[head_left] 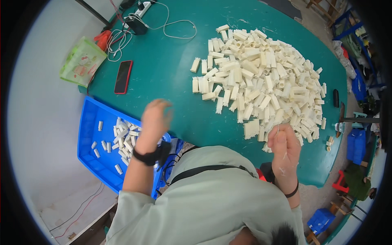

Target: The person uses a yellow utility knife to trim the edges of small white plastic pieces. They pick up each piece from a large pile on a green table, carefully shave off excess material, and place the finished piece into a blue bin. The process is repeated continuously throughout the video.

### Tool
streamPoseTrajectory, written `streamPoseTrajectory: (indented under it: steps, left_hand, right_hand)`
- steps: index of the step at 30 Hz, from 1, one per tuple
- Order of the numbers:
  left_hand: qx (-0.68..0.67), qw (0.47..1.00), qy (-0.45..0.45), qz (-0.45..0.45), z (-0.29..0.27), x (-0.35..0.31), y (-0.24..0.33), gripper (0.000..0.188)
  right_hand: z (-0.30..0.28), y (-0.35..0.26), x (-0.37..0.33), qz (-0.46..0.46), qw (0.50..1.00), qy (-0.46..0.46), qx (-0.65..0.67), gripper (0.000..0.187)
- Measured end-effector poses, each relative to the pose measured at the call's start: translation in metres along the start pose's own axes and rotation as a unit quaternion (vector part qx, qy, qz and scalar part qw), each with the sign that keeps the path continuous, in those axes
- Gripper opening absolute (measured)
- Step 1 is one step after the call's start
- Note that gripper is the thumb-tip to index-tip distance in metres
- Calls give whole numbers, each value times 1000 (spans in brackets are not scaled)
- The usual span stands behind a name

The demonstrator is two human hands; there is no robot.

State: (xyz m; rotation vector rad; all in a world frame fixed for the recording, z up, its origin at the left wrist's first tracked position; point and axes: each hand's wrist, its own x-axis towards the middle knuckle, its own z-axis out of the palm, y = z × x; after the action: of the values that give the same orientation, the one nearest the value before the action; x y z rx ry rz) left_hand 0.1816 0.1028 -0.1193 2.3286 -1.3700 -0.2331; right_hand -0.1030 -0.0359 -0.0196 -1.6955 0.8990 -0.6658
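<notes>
My left hand (157,120), a dark band on its wrist, is above the table's near edge beside the blue bin. Motion smears its fingers, and I see nothing held in it. My right hand (284,149) is closed in a pinch at the near edge of a large heap of cream-coloured hollow rectangular pieces (261,77). A thin sliver shows at its fingertips, too small to name. Many pieces in the heap have ragged ends. Smaller whitish pieces (124,136) lie in the blue bin (107,170), below and left of my left hand.
The green table (171,77) carries a red-edged phone (123,77), a white cable (179,22) with a black adapter (137,27), and a green bag (83,61) at its left edge. A black object (335,98) and a clear jar (339,127) are at the right edge.
</notes>
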Motion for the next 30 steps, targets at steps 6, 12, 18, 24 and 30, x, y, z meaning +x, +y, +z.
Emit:
streamPoseTrajectory:
  steps: [6,12,18,24,30]
  left_hand:
    - [-34,996,-56,60,96,55,47,25]
    - [-143,983,-97,60,102,64,54,36]
    - [-563,799,-211,-10,0,39,130,38]
    - [-659,713,-230,67,-32,23,150,35]
    - [-601,780,-97,145,-33,18,157,23]
  right_hand:
    - [-13,3,-3,22,1000,14,10,22]
    - [-17,11,-2,43,998,34,16,21]
    - [-5,12,6,29,999,-25,38,26]
    - [-3,-3,2,-11,999,-52,9,30]
    - [-7,-22,-13,-10,1000,-15,-22,23]
